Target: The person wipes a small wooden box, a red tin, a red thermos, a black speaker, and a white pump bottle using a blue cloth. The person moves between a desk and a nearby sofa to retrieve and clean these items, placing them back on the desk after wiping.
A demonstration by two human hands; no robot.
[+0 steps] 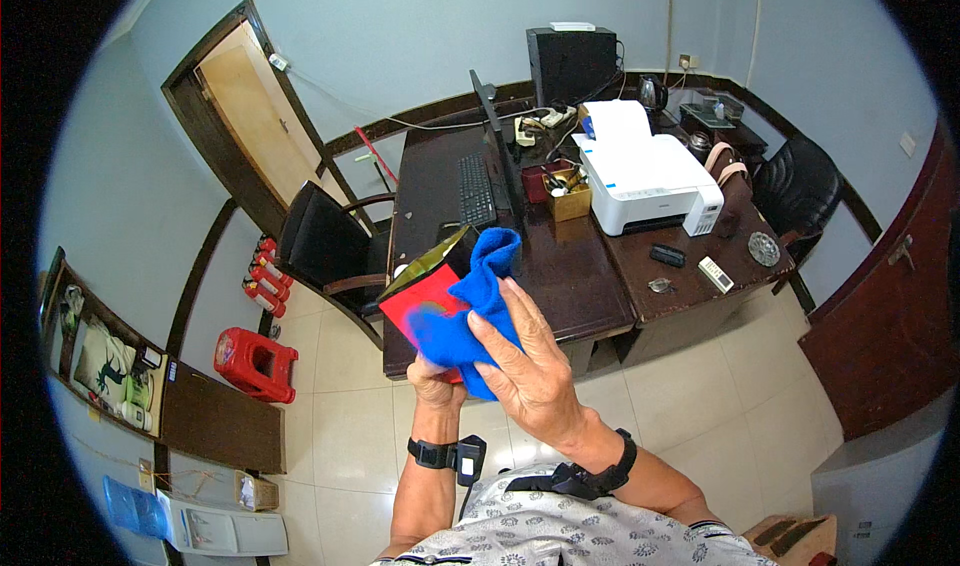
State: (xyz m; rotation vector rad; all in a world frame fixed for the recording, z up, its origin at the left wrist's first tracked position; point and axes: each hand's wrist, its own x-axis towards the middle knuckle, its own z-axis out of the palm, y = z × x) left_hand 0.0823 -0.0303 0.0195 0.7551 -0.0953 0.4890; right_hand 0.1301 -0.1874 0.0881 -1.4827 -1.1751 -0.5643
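My left hand [437, 390] grips the lower end of a flat-faced red object [420, 290], perhaps a box, with a gold-toned side. It is held tilted in the air before the front of the dark wooden desk [555, 288]. A blue cloth [454, 339] lies bunched over much of its red face, and my right hand [534, 382] presses and holds that cloth with fingers spread. The cloth's left part looks blurred. The cloth and my right hand hide the lower part of the red object.
On the desk stand a white printer [652, 180], a monitor [491, 108], a keyboard [476, 189], a gold pen box [568, 203] and a glass ashtray [763, 249]. To the left are a black chair [330, 243], a red stool [259, 363] and several fire extinguishers [266, 285].
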